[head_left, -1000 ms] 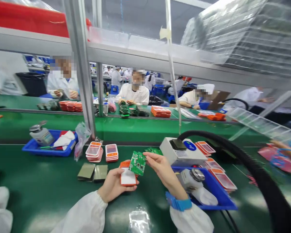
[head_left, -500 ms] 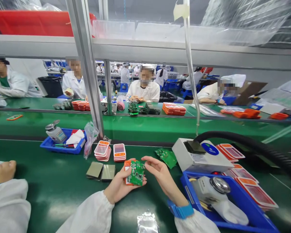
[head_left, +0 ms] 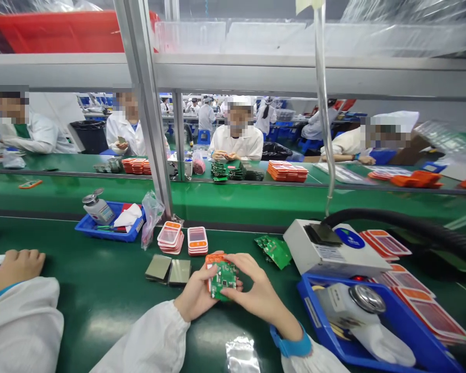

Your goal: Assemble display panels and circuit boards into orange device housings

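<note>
My left hand (head_left: 196, 298) holds an orange-and-white plastic case (head_left: 213, 259) from below, just above the green table. A small green circuit board (head_left: 222, 280) lies on the case, and my right hand (head_left: 258, 295) presses on it from the right with fingers curled over its edge. Both hands meet around the case and board. More green boards (head_left: 274, 249) lie a little to the right on the table. Two stacks of orange cases (head_left: 184, 239) stand just behind my hands.
Two grey pads (head_left: 169, 270) lie left of my hands. A white box (head_left: 330, 251) with a black hose, a blue tray (head_left: 396, 331) with a dispenser bottle and trays of cases fill the right. A neighbour's hand (head_left: 11, 267) rests at far left. Another blue tray (head_left: 111, 223) sits behind.
My right hand has brought the green board down onto the orange case in my left hand, and both hands have closed together. The view has shifted left.
</note>
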Tool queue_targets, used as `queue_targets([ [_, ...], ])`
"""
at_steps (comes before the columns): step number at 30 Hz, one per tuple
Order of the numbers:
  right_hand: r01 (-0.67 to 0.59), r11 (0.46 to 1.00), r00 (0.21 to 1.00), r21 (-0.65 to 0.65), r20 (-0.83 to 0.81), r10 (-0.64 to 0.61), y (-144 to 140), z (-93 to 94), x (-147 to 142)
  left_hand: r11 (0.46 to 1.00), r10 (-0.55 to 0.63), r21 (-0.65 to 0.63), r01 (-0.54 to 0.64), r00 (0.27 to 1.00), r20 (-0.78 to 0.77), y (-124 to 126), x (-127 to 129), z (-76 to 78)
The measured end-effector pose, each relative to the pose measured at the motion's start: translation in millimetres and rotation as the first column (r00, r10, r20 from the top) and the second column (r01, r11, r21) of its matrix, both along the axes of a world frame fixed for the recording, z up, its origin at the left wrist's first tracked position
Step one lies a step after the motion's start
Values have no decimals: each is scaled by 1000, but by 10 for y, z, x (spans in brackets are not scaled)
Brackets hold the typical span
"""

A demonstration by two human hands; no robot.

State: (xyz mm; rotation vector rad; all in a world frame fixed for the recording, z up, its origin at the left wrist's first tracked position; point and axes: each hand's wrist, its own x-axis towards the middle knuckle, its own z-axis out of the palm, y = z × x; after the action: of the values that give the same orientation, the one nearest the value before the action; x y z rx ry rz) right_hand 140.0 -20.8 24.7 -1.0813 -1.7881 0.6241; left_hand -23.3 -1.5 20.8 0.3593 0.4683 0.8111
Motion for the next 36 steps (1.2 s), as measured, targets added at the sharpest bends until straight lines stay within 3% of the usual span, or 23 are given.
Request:
queue_targets([
  [6, -103, 994, 985, -20, 140, 105, -40, 17, 12, 996, 73, -55, -70, 996, 51, 25, 26, 57],
  [15, -104, 994, 953, 29, 288, 92, -42, -48, 7, 981, 156, -109, -160, 987, -41, 63, 21, 115],
  [19, -112, 992, 979, 51, 180, 101, -39, -36, 9, 982, 158, -96, -163, 985, -65, 75, 6, 120],
  [22, -70, 994, 997, 85, -21, 72, -15, -18, 73, 988, 124, -76, -132, 987, -102, 74, -11, 99],
  [28, 97, 989, 917, 114, -395, -44, 63, -62, 244, 997, 48, -53, -57, 986, -159, 50, -10, 41],
  [31, 120, 988, 882, 93, -467, -63, 84, -93, 257, 998, 40, -33, -47, 984, -172, 46, 4, 41],
  [36, 136, 988, 899, 70, -427, -93, 90, -99, 230, 998, 59, -2, -60, 981, -183, 52, 14, 42],
])
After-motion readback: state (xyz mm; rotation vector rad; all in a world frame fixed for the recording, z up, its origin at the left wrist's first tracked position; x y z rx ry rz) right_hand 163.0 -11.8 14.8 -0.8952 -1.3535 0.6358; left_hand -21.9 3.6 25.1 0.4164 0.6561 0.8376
